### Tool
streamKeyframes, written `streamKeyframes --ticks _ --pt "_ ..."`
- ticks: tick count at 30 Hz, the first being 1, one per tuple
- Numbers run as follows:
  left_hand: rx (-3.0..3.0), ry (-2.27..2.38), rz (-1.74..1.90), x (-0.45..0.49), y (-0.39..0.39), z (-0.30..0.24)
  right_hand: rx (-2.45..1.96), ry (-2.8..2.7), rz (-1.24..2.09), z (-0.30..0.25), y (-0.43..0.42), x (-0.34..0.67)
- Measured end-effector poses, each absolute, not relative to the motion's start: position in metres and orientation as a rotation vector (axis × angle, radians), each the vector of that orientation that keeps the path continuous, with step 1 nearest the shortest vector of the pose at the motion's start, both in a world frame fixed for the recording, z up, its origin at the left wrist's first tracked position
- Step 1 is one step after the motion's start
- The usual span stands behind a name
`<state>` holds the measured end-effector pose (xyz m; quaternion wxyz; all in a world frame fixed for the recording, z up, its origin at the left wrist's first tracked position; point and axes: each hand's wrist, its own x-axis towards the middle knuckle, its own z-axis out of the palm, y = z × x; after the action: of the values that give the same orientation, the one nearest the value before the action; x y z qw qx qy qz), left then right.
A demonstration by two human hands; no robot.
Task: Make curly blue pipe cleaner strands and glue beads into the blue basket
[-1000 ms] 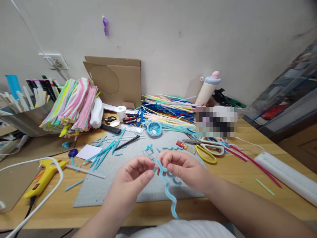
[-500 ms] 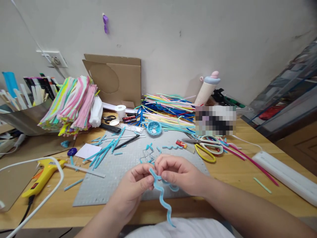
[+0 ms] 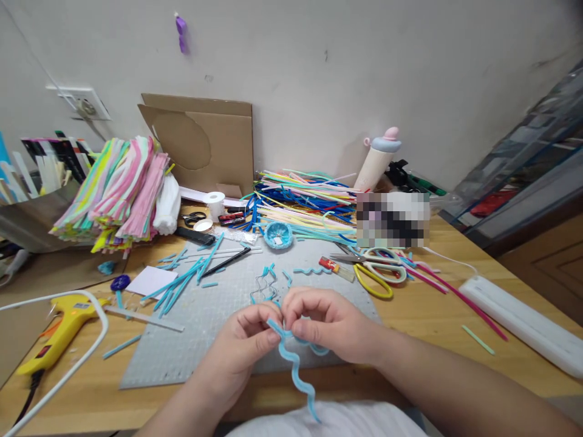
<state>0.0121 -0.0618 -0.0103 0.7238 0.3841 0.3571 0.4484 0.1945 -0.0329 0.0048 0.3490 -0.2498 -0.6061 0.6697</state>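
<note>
A wavy light-blue pipe cleaner (image 3: 298, 377) hangs from my fingertips above the mat's front edge, its lower end over my white clothing. My left hand (image 3: 241, 343) is closed in a pinch at its upper part, and a short end sticks up past the thumb. Close against it, my right hand (image 3: 334, 325) pinches at the same spot, fingers curled. Another blue wavy length (image 3: 319, 350) shows below the right hand; whether it is the same piece I cannot tell. Just beyond the hands, bent blue and bare wavy wire pieces (image 3: 264, 285) lie on the grey cutting mat (image 3: 159, 364).
Straight blue pipe cleaners (image 3: 182, 282), a black pen (image 3: 226, 262) and a blue fuzzy bowl (image 3: 278, 235) lie ahead. Scissors (image 3: 382, 264) and a lighter (image 3: 336, 268) are to the right. A yellow glue gun (image 3: 59, 331) with its cord lies left, a white power strip (image 3: 523, 325) far right.
The view has shifted slightly to the right. My fingertips have come closer together, and the pipe cleaner's short upper end leans further left. Both hands keep their pinch.
</note>
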Motion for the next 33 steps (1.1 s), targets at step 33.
streamKeyframes --ticks 33 --pt "0.562 1.588 1.44 -0.271 -0.082 0.016 -0.909 -0.637 2.633 -0.028 -0.012 -0.086"
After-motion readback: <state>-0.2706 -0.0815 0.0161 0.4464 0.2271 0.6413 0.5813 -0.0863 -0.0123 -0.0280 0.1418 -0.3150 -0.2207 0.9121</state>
